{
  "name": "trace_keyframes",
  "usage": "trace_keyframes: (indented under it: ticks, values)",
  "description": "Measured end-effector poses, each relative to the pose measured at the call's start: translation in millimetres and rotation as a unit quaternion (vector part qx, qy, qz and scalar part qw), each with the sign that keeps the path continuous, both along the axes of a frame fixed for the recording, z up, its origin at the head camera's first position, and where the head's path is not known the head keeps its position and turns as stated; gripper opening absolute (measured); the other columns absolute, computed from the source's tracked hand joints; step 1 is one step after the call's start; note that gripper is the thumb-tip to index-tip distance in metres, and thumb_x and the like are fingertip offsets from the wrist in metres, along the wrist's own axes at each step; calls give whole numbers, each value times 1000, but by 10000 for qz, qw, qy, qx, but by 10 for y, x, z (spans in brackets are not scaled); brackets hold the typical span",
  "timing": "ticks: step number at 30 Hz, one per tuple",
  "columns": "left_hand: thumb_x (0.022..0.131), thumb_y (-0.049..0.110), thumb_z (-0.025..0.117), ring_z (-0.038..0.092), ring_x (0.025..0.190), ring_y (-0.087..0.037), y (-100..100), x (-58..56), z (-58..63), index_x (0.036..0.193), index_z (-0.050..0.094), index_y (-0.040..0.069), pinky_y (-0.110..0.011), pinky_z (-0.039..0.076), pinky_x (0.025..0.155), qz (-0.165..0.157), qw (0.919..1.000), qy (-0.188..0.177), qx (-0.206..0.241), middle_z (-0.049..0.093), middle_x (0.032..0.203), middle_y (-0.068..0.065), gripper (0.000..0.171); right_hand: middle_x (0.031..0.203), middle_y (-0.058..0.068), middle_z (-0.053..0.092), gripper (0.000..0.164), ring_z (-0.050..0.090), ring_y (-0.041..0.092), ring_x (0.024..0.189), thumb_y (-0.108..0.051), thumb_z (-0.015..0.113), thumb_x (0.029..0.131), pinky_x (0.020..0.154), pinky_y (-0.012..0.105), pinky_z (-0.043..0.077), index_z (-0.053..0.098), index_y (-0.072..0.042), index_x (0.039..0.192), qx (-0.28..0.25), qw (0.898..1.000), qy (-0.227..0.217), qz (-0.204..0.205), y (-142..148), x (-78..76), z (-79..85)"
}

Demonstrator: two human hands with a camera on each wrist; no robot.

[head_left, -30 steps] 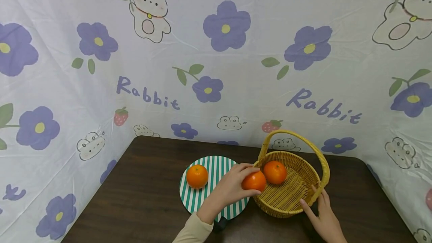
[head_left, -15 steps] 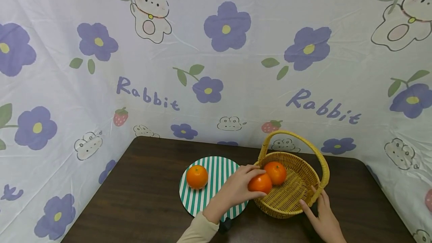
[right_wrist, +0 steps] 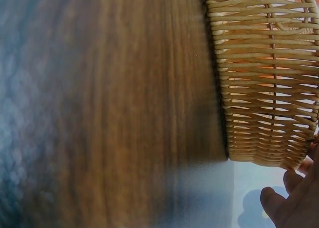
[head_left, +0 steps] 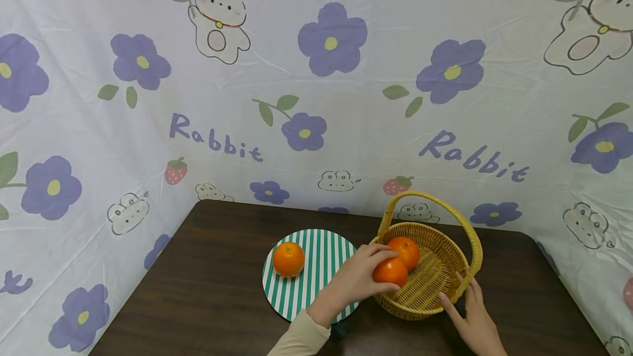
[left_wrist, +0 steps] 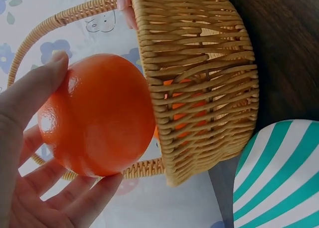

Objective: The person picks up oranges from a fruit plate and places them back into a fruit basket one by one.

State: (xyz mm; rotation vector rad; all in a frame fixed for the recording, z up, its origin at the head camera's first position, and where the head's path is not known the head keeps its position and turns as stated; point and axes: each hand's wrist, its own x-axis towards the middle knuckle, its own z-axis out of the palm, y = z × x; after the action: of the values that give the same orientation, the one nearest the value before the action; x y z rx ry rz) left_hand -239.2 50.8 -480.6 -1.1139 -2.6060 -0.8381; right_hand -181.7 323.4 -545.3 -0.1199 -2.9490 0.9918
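My left hand [head_left: 358,275] grips an orange [head_left: 390,272] between thumb and fingers, just inside the left rim of a yellow wicker basket [head_left: 412,312]. In the left wrist view, the same orange [left_wrist: 102,115] is close to the basket rim [left_wrist: 152,83], with the thumb on one side and fingers on the other. A second orange [head_left: 405,250] lies in the basket, partly hidden behind the held one. My right hand [head_left: 473,320] holds the basket's right rim by the foot of its handle [head_left: 476,240]. In the right wrist view, its fingers [right_wrist: 294,180] show at the rim.
A round mat [head_left: 316,251] with green and white stripes lies left of the basket and bears a third orange [head_left: 289,259]. Both stand on a dark wooden table [head_left: 198,284]. A patterned cloth [head_left: 336,98] hangs behind the table.
My left hand has moved right with its orange, from the basket's left rim to over the inside, near the other orange. My right hand and the basket have stayed put.
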Motion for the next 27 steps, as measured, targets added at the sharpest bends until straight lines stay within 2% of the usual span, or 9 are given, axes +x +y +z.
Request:
trace_keyframes:
  ticks: [15,22,27]
  values:
    - [79,59,61,48,117,-16,117,-27,-86,131,51,30,-27,51,81,-41,9998,200,-12,49,132,5,60,149,26,-2,82,35,58,118,-58,33,94,74,61,44,4,-4,149,14,10000,-36,-11,0,2,6]
    - [78,55,65,49,116,-16,160,-37,-133,131,51,29,-27,51,81,-38,10000,88,-4,49,132,5,61,150,26,-4,82,33,59,119,-56,34,94,76,62,43,3,-4,149,8,10000,-53,-21,-10,10,7]
    - [77,54,66,49,116,-15,194,-49,-171,131,51,30,-27,50,81,6,9999,155,-50,49,132,5,61,150,26,-4,81,33,58,119,-56,35,95,77,62,43,3,-4,149,-20,10000,-34,13,-7,9,-1]
